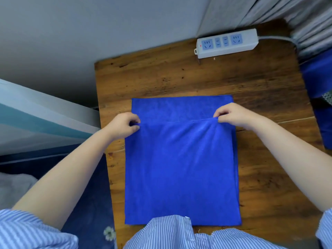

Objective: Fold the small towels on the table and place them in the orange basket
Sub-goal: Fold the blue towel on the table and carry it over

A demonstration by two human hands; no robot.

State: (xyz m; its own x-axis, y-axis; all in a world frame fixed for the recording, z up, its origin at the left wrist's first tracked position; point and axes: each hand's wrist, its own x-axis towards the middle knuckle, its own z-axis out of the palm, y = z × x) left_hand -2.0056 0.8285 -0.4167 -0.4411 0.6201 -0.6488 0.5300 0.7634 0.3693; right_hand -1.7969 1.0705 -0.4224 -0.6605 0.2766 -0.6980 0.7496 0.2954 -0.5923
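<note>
A bright blue towel (181, 168) lies on the wooden table (188, 78), its near part folded over the far part. The folded layer's edge runs across the towel about a quarter of the way short of the far edge. My left hand (124, 125) pinches the left corner of that upper layer. My right hand (231, 115) pinches its right corner. Both corners are lifted slightly off the layer below. No orange basket is in view.
A white power strip (226, 43) with its cable lies at the table's far right. More blue cloth (321, 97) hangs at the right edge. Grey curtain folds (305, 17) are behind, and a wall and white-teal furniture (36, 112) are to the left.
</note>
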